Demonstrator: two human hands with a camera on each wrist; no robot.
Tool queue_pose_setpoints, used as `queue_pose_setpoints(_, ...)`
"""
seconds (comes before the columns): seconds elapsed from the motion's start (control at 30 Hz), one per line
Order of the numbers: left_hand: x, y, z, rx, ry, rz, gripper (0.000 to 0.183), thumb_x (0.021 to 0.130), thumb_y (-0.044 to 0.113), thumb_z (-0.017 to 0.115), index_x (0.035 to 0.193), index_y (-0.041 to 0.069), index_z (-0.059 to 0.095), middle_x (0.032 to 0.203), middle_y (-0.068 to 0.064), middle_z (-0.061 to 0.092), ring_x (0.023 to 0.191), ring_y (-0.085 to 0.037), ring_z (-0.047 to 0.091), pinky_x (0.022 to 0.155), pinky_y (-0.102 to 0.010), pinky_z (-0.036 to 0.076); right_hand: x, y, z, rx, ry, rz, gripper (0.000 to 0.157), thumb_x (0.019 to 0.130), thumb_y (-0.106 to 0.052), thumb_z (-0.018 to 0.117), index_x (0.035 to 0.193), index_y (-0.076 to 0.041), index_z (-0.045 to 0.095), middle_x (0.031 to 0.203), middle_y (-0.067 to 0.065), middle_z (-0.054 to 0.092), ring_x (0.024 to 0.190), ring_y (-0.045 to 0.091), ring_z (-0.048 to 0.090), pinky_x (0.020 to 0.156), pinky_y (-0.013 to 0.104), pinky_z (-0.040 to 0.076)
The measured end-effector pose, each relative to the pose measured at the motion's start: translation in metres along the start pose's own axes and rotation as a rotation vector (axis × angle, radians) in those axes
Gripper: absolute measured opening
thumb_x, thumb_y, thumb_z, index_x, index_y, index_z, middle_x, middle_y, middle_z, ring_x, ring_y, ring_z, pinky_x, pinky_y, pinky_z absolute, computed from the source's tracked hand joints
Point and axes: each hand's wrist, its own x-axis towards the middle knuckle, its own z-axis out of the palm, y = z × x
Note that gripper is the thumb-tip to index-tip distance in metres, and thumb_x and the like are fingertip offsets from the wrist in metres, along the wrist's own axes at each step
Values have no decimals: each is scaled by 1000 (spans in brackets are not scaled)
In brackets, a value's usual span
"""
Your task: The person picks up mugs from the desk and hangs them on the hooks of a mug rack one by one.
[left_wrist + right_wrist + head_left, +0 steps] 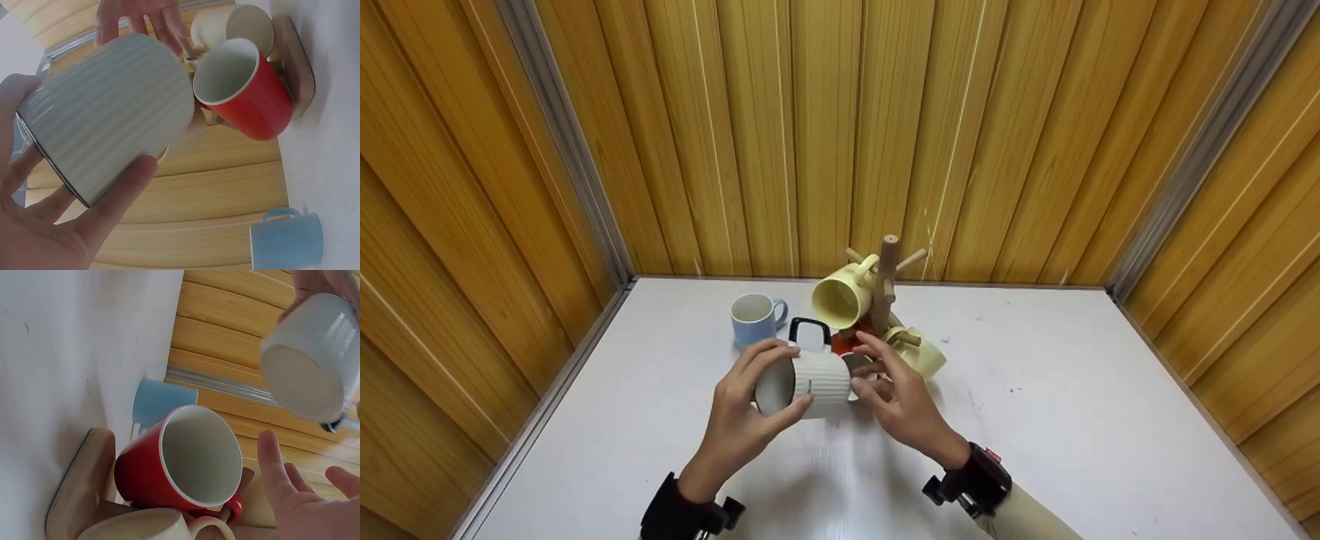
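Observation:
A white ribbed mug point(823, 379) with a black handle lies tilted on its side in the air, its mouth facing left. My left hand point(735, 420) grips it near the rim, thumb on the near side and fingers over the far side. My right hand point(911, 411) is by the mug's base with fingers spread, holding nothing; the right wrist view shows a gap between fingertips and base. Just behind, a wooden mug rack point(883, 300) bears a red mug point(140, 475), mostly hidden in the head view by the white mug and right hand.
A yellow mug point(829, 301) hangs on the rack's upper left and a cream mug point(928, 360) on its lower right. Left of the rack, a light blue mug point(754, 331) stands upright on the white table point(1072, 420). Wood-patterned walls point(821, 135) enclose the table's back and sides.

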Motion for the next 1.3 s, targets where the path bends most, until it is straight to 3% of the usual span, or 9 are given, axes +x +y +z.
queue_pose_setpoints(0.07, 2, 5, 7, -34, 8, 34, 57, 78, 18, 91, 130, 19, 67, 133, -1, 61, 119, -22, 61, 88, -43, 60, 0, -2, -1, 34, -35, 38, 61, 103, -9, 60, 158, -5, 33, 143, 21, 53, 117, 31, 65, 91, 37, 59)
queue_pose_setpoints(0.27, 5, 10, 24, -94, 42, 99, 58, 76, 16, 92, 129, 16, 67, 134, -9, 60, 119, -28, 61, 83, -41, 61, -5, -7, -7, 164, -134, 163, 56, 111, -19, 40, 164, -25, 22, 158, 15, 40, 135, 30, 49, 98, 41, 53)
queue_pose_setpoints(0.4, 5, 7, 34, -127, 50, 112, 59, 77, 14, 91, 130, 16, 66, 135, -9, 60, 118, -27, 62, 77, -38, 63, -7, -8, -9, 283, -156, 215, 55, 112, -19, 39, 164, -17, 21, 157, 21, 32, 127, 37, 51, 91, 53, 57)
queue_pose_setpoints(0.5, 4, 7, 39, -158, 39, 85, 56, 80, 15, 89, 130, 15, 65, 135, -12, 60, 117, -27, 63, 72, -34, 63, -8, -7, -11, 314, -139, 226, 56, 110, -16, 44, 162, -12, 22, 147, 26, 37, 117, 38, 58, 82, 58, 59)
queue_pose_setpoints(0.6, 5, 6, 43, -194, 27, 78, 56, 81, 16, 89, 131, 14, 64, 136, -12, 59, 117, -27, 62, 68, -32, 63, -9, -5, -14, 228, -97, 184, 56, 108, -10, 48, 160, -9, 28, 142, 24, 45, 115, 33, 60, 84, 51, 60)
queue_pose_setpoints(0.77, 8, 4, 51, -249, -16, 83, 57, 83, 16, 88, 133, 12, 61, 140, -14, 56, 121, -29, 61, 75, -34, 63, -11, -3, -22, 139, -27, 124, 56, 104, -5, 53, 156, -10, 35, 133, 20, 57, 111, 28, 62, 86, 36, 58)
queue_pose_setpoints(0.97, 11, 1, 61, -263, -40, 82, 63, 84, 15, 87, 137, 10, 54, 148, -15, 51, 131, -31, 56, 86, -40, 61, -13, -4, -36, 78, 45, 79, 59, 99, -4, 61, 154, -12, 40, 134, 18, 60, 110, 29, 65, 84, 37, 60)
queue_pose_setpoints(1.3, 16, 0, 79, -312, -73, 41, 76, 85, 16, 86, 148, 10, 44, 149, -12, 50, 129, -32, 59, 98, -45, 56, -11, -10, -65, -27, 91, 16, 64, 94, -5, 68, 152, -19, 45, 128, 17, 61, 96, 31, 71, 75, 37, 63)
